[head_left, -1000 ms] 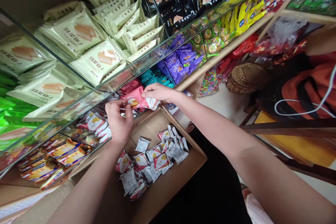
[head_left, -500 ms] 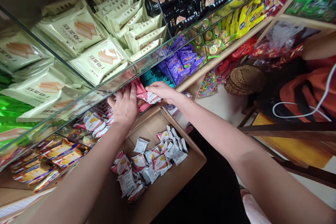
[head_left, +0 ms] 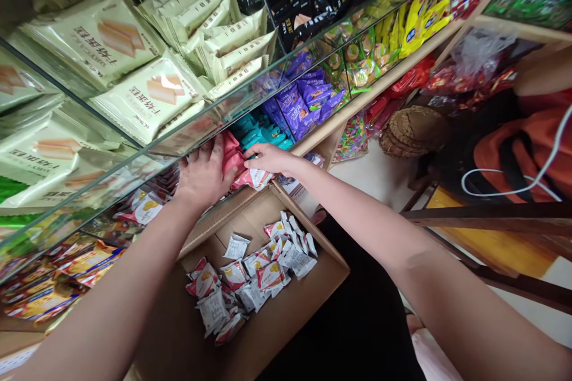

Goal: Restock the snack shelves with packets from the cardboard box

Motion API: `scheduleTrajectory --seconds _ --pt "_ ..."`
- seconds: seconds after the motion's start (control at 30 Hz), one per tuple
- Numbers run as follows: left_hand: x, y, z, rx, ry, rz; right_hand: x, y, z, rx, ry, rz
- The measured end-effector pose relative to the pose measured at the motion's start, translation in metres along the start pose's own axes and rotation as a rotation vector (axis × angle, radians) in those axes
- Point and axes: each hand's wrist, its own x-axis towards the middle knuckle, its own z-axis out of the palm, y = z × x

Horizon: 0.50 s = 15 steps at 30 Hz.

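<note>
In the head view, my left hand (head_left: pixel 203 171) lies with its fingers spread over the compartment, touching pink snack packets (head_left: pixel 231 152). My right hand (head_left: pixel 270 159) reaches in from the other side, fingertips pinched together at the edge of the same packets; part of its grip is hidden. Just below it a white-and-pink snack packet (head_left: pixel 252 178) rests at the compartment's front. Under my hands stands an open cardboard box (head_left: pixel 308 303), holding several loose white-and-pink packets (head_left: pixel 270 277). More such packets (head_left: pixel 145 207) lie left of my left hand, behind the glass edge.
Large cream cake packets (head_left: pixel 156 92) fill the shelf above, behind a glass front (head_left: pixel 214 113). Teal packets (head_left: pixel 261 131) and purple packets (head_left: pixel 304 101) sit to the right, orange-and-blue bars (head_left: pixel 58 277) to the left. A person in orange and black (head_left: pixel 504 149) is at the right, near a wooden bar (head_left: pixel 491 219).
My left hand has shifted slightly left and flattened over the packets. My right hand has moved slightly left and down, and the white-and-pink packet beneath it sits lower. The view has shifted a little.
</note>
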Motion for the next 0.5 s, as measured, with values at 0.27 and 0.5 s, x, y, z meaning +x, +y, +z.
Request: scheduleTrajectory --seconds 0.27,0.5 --pt "0.01 -0.005 -0.005 -0.013 -0.035 -0.071 0.013 -0.019 0.002 -0.442 0.094 -0.06" --pt "0.013 -0.003 -0.008 0.024 -0.088 -0.07 0.011 -0.024 0.002 -0.494 0.116 -0.001"
